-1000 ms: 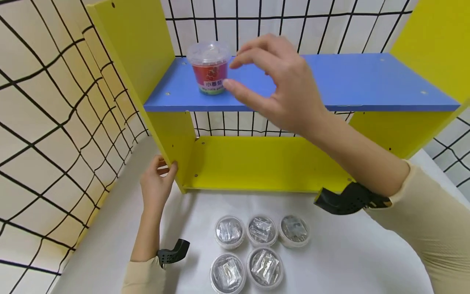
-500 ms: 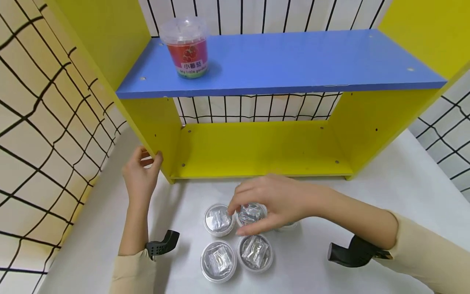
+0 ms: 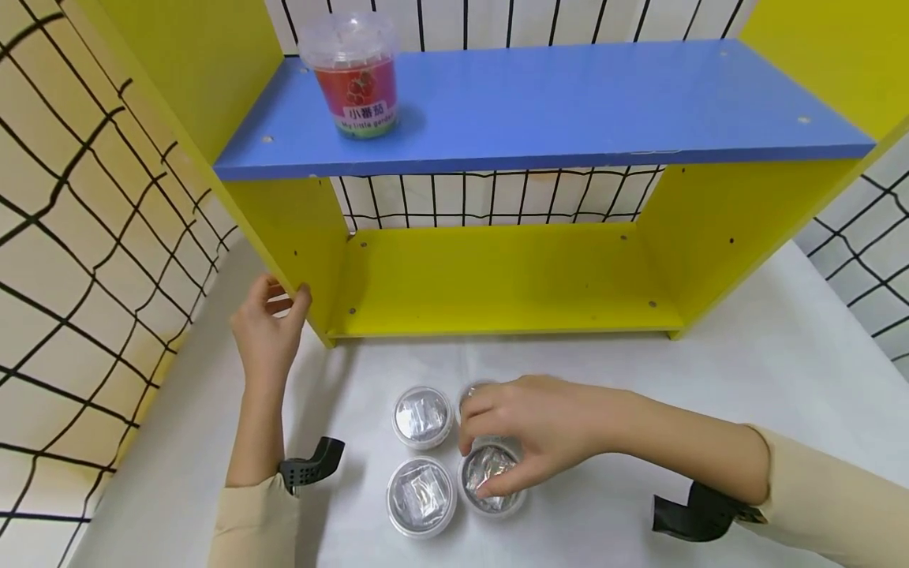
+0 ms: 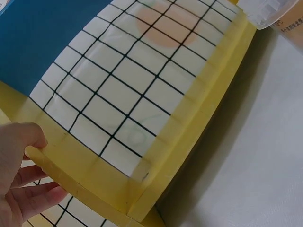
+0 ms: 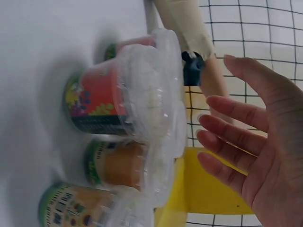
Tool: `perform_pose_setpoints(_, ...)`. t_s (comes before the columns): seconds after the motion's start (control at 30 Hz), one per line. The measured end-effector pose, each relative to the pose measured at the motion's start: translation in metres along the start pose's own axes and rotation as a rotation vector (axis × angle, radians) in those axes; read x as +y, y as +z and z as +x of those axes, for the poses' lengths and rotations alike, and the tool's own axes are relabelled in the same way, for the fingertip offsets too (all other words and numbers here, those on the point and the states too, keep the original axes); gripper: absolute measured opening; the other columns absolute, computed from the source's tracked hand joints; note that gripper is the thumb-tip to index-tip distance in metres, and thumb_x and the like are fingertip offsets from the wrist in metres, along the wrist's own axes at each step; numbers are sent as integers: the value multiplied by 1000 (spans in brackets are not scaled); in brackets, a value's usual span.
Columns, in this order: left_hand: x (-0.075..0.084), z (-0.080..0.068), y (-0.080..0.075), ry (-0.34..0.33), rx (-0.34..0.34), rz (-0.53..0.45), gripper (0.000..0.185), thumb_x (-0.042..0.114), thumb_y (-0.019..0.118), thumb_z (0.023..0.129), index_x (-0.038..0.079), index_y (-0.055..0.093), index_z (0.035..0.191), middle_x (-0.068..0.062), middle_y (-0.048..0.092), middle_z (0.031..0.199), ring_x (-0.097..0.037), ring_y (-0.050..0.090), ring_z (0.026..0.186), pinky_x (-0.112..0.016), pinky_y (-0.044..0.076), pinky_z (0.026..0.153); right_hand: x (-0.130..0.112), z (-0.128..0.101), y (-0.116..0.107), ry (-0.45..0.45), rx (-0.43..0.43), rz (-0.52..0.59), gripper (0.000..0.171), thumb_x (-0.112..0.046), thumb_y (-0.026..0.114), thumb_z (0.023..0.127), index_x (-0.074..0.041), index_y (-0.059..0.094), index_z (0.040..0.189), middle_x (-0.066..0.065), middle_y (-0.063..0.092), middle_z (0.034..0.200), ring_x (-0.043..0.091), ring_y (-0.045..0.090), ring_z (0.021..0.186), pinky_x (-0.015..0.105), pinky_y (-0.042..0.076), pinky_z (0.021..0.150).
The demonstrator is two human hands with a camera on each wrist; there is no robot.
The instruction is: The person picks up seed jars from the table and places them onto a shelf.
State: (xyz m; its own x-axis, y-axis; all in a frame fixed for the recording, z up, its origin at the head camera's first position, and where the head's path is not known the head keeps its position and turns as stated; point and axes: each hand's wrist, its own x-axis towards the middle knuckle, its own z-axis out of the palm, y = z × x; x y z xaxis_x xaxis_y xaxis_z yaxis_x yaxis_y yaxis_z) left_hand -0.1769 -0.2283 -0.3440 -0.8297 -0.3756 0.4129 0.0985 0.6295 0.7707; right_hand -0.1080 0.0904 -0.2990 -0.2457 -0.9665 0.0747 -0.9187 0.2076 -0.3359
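Observation:
Several clear-lidded cups stand grouped on the white table. My right hand (image 3: 525, 442) arches over the front right cup (image 3: 490, 480), thumb at its near side, fingers spread above its lid. In the right wrist view the hand (image 5: 236, 151) is open, its fingers straight and a little apart from the red-labelled cup (image 5: 113, 106). A red cup (image 3: 351, 75) stands at the left of the blue shelf board (image 3: 568, 110). My left hand (image 3: 270, 335) grips the front edge of the shelf's left yellow side panel (image 4: 94, 179), thumb on one face and fingers on the other.
The yellow shelf unit (image 3: 511, 284) stands at the back of the white table (image 3: 781, 371). Black wire grid panels (image 3: 92, 237) wall the left side and the back. Other cups (image 3: 422, 416) (image 3: 420, 498) sit left of my right hand. Black wrist mounts show on both sleeves.
My right hand left the red cup on the blue shelf, came down to the table and moved over the front right cup. My left hand stayed on the side panel.

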Motion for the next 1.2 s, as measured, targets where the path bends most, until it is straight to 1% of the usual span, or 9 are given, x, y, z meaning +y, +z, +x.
perform_pose_setpoints(0.2, 1, 1, 0, -14, 1, 10, 27, 27, 58, 87, 6, 61, 105, -11, 66, 100, -25, 67, 86, -33, 55, 75, 0, -2, 10, -4, -39, -77, 34, -49, 61, 82, -21, 63, 101, -10, 56, 98, 1, 52, 89, 15, 48, 72)
perform_pose_setpoints(0.3, 2, 1, 0, -19, 3, 9, 27, 26, 58, 87, 7, 61, 105, -11, 66, 100, -25, 66, 87, -36, 55, 76, -1, -2, 14, -1, -61, -99, 40, -52, 63, 79, -21, 62, 104, -10, 56, 99, 1, 52, 88, 15, 48, 72)
perform_pose_setpoints(0.5, 3, 1, 0, -9, 14, 1, 26, 25, 59, 87, 6, 61, 104, -11, 66, 100, -25, 67, 85, -31, 56, 74, -2, -3, 20, 11, -89, -120, 53, -58, 66, 73, -19, 60, 108, -10, 55, 105, 3, 51, 93, 18, 48, 77)
perform_pose_setpoints(0.7, 2, 1, 0, -2, 20, -4, 25, 24, 59, 87, 6, 61, 103, -11, 66, 99, -26, 67, 85, -31, 56, 73, -5, -2, 25, 22, -105, -170, 64, -59, 71, 67, -20, 56, 115, -8, 53, 110, 3, 51, 93, 20, 49, 75)
perform_pose_setpoints(0.83, 2, 1, 1, 1, 17, 2, 25, 25, 59, 87, 6, 61, 104, -11, 66, 99, -25, 67, 85, -34, 55, 74, -6, -2, 27, 25, -114, -210, 66, -56, 74, 64, -19, 55, 116, -6, 52, 111, 6, 51, 96, 20, 50, 76)
perform_pose_setpoints(0.97, 2, 1, 1, 0, 11, 8, 26, 25, 59, 87, 6, 61, 104, -12, 66, 100, -26, 67, 86, -38, 55, 75, -8, -1, 28, 26, -134, -244, 64, -49, 74, 66, -18, 54, 118, -4, 52, 113, 8, 50, 100, 20, 50, 77)
perform_pose_setpoints(1.07, 1, 1, 1, 0, 9, 5, 26, 25, 59, 87, 6, 61, 105, -12, 66, 100, -27, 67, 86, -38, 55, 75, -10, 0, 29, 23, -152, -275, 62, -45, 74, 67, -18, 53, 119, -4, 52, 113, 8, 48, 100, 19, 50, 73)
perform_pose_setpoints(1.2, 1, 1, 1, 1, 12, 1, 26, 25, 59, 87, 6, 61, 104, -12, 66, 99, -27, 67, 86, -36, 55, 74, -14, 1, 30, 34, -174, -309, 63, -43, 74, 66, -18, 53, 120, -4, 51, 113, 9, 47, 101, 19, 50, 72)
